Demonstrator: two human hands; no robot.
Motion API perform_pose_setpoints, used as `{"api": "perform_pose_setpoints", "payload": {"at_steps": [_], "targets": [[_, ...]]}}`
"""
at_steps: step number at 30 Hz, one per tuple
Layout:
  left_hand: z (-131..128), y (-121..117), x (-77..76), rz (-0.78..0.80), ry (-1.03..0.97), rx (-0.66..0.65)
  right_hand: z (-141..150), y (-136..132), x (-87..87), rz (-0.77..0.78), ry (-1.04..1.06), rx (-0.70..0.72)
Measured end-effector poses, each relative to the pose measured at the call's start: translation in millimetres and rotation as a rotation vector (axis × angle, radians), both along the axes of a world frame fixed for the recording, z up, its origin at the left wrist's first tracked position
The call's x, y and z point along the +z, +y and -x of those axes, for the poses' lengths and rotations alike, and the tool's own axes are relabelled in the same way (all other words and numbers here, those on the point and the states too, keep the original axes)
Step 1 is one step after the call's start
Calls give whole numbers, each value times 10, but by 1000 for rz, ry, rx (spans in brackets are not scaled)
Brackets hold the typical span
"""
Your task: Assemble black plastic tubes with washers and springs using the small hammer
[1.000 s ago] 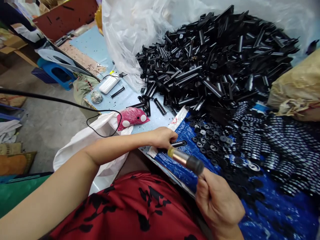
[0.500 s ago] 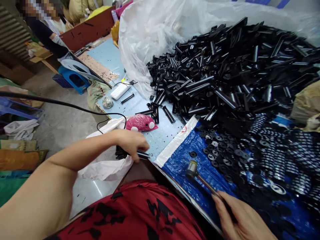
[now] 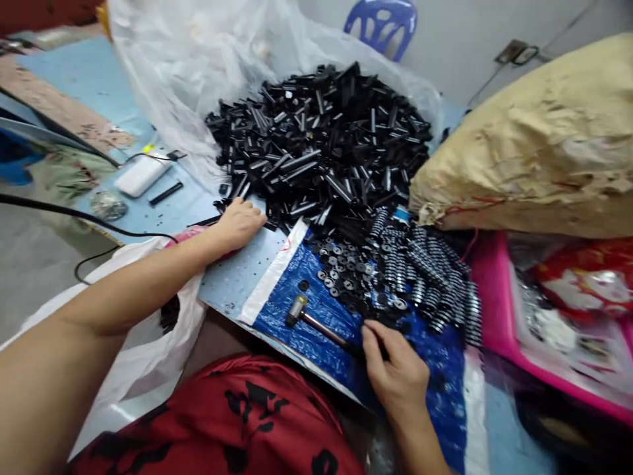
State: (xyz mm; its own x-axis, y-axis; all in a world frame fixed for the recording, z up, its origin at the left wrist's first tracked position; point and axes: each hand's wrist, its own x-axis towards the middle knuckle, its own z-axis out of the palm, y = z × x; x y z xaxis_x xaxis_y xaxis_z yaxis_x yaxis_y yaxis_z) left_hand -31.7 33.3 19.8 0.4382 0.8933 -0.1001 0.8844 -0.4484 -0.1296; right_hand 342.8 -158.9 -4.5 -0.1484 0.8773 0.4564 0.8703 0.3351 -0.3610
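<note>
Head view: the left hand [image 3: 241,224], at the white bag [image 3: 184,310] a moment ago, has moved to the heap [image 3: 316,158]'s near edge; fingers bent, though I can't tell whether they grip anything. The right hand [image 3: 395,361] grips one hammer [image 3: 324,329] over the blue sheet [image 3: 274,343]. One disc [image 3: 303,285] lies near its head, one lone tube [image 3: 165,193] beside the box [image 3: 142,175].

Room lies between hammer [image 3: 324,328] and left hand [image 3: 241,224], but piled black parts [image 3: 321,148] block beyond.
</note>
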Motion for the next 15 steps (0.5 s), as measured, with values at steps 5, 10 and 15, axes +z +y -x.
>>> {"api": "perform_pose_setpoints", "payload": {"at_steps": [5, 10, 15], "targets": [[-88, -237, 133, -83, -168, -57, -365, 510, 132, 104, -2, -330], [-474, -784, 219, 116, -754, 85, -261, 1144, 188, 387, -21, -435], [-779, -1113, 111, 536, -1473, 487, -160, 1364, 165, 533, 33, -493]]}}
